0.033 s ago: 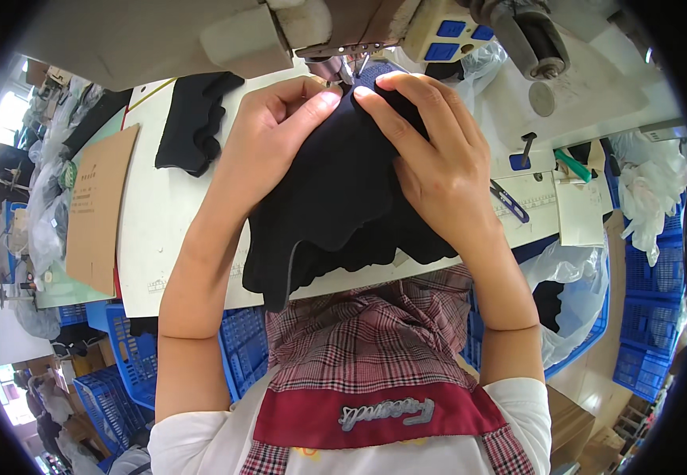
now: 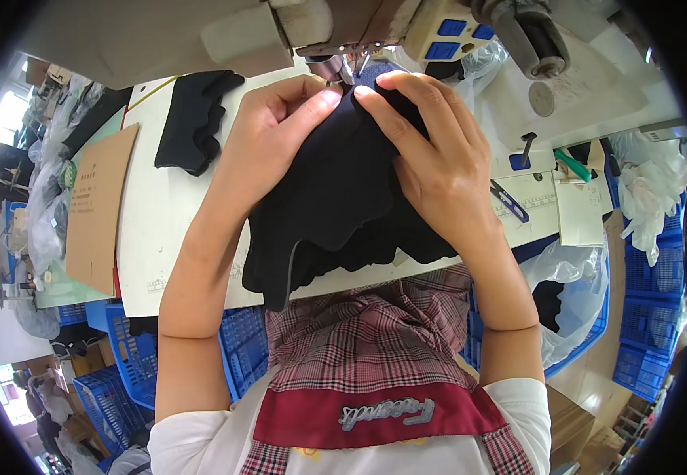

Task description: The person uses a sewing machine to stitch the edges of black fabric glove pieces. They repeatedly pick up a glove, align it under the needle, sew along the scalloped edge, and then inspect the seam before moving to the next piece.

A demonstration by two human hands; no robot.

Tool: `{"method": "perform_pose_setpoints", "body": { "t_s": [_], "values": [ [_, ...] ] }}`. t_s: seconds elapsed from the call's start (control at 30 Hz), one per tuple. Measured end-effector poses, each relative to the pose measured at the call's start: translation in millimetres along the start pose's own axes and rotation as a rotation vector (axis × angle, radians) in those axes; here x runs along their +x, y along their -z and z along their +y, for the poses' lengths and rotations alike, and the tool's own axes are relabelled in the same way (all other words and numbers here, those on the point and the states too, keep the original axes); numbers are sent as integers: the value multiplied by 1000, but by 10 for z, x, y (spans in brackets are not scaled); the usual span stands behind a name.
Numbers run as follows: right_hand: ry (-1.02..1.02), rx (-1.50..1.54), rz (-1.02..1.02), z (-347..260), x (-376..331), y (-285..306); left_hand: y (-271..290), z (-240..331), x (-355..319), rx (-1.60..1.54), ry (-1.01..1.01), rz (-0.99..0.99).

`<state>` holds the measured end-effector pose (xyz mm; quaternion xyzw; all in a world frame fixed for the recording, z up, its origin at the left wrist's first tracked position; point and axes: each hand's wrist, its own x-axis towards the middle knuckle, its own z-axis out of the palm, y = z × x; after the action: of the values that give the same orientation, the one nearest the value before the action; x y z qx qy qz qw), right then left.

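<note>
A black fabric piece (image 2: 328, 186) with a wavy lower edge lies under the sewing machine head (image 2: 351, 39) and hangs over the table's front edge. My left hand (image 2: 276, 131) pinches its upper left edge between thumb and bent forefinger, just beside the presser foot (image 2: 353, 73). On the other side my right hand (image 2: 438, 150) rests on the cloth, fingers stretched out and apart, fingertips close to the needle area. Its thumb is mostly hidden. Dark blue textured material (image 2: 391, 73) shows by the right fingertips.
Another black fabric piece (image 2: 189, 123) lies left on the white table (image 2: 169, 237), near a cardboard sheet (image 2: 102, 210). To the right are a blue cutter (image 2: 510, 202) and a green-handled tool (image 2: 573, 165). Blue crates (image 2: 648, 317) and plastic bags (image 2: 648, 182) stand around the table.
</note>
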<state>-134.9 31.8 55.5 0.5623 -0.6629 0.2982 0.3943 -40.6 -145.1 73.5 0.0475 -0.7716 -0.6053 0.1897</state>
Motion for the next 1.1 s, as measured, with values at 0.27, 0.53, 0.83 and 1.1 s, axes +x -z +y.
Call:
{"method": "perform_pose_setpoints", "body": {
  "t_s": [0.27,0.53,0.83,1.1],
  "values": [
    [23,-88,-7,-59,13,17,133,-5,62,88,11,-99],
    [27,-111,1,-144,2,73,278,88,20,100,29,-243],
    [-14,-91,54,-143,-26,3,222,147,-30,36,97,-224],
    [-3,-73,37,-108,-7,0,91,63,-79,-66,104,-64]
  ]
}}
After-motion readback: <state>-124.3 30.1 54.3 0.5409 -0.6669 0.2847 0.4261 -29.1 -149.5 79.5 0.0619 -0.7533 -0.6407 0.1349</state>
